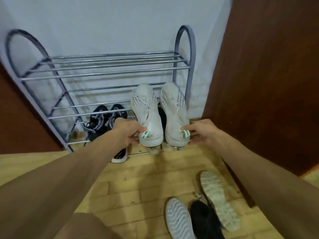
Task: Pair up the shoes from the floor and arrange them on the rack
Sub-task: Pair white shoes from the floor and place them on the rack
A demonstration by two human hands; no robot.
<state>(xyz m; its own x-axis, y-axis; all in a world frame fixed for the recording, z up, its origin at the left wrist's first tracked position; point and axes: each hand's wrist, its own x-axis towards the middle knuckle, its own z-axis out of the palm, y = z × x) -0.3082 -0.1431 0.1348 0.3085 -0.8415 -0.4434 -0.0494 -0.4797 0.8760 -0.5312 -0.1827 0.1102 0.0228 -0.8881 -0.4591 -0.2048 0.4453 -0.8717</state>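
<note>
A grey metal shoe rack point(107, 73) with several tiers stands against the wall. My left hand point(126, 132) grips the heel of a white sneaker point(146, 114), and my right hand point(201, 131) grips the heel of its matching white sneaker point(174, 109). Both shoes point toes-up toward the rack's right side, side by side, at the middle tier. A black patterned pair point(105, 119) sits on a lower tier to the left. On the floor near me lie two overturned shoes with pale soles point(179, 219) point(219, 197) and a black shoe point(205, 219).
A black shoe with a white sole point(120, 156) pokes out at the rack's bottom front. Dark brown wooden panels point(265, 80) close in on the right and on the left point(15, 121). The floor is light wood parquet point(138, 183).
</note>
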